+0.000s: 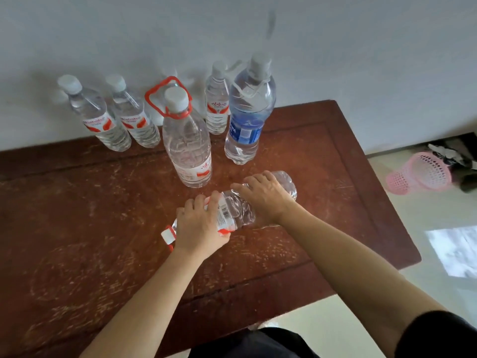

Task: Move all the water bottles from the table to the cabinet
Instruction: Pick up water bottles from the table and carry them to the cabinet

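Note:
A large clear water bottle (236,211) lies on its side on the brown wooden table (77,215), cap end toward the left. My left hand (200,224) grips its neck end and my right hand (265,196) clasps its body near the base. Behind it stands a big clear bottle with a red carry handle (189,143), and to its right a blue-labelled bottle (246,117). Against the wall stand three small red-labelled bottles: two at the left (99,117) (135,118) and one (216,99) behind the blue-labelled one. No cabinet is in view.
A pale wall (232,34) runs right behind the bottles. The table's right edge (387,192) drops to a light tiled floor, where a pink mesh basket (420,174) lies beside dark clutter.

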Demonstrator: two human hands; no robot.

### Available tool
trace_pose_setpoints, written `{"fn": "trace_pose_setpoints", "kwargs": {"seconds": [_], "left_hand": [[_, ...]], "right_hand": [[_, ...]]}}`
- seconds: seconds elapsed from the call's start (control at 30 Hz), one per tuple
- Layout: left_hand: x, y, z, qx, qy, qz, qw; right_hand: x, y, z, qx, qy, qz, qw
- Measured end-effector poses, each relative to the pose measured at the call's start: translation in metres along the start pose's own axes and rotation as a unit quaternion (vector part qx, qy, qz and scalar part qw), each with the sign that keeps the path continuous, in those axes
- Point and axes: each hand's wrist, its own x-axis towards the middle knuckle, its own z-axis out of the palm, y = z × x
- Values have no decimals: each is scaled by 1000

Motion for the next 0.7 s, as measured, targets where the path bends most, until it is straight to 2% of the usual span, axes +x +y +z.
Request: {"fn": "trace_pose_setpoints", "kwargs": {"seconds": [0.23, 0.43, 0.57, 0.7], "left_hand": [[-5, 7, -13, 35, -51, 132, 989], [-50, 67, -2, 35, -68, 231, 970], [-92, 140, 5, 47, -80, 338, 937], [-169, 238, 17, 37, -109, 464, 878]], "right_hand": [[-69, -38, 24, 72, 51, 149, 985], [-171, -61, 59, 96, 75, 239, 963], [-277, -86, 88, 118, 62, 337, 932], [-409, -130, 129, 153, 41, 468, 870]]}}
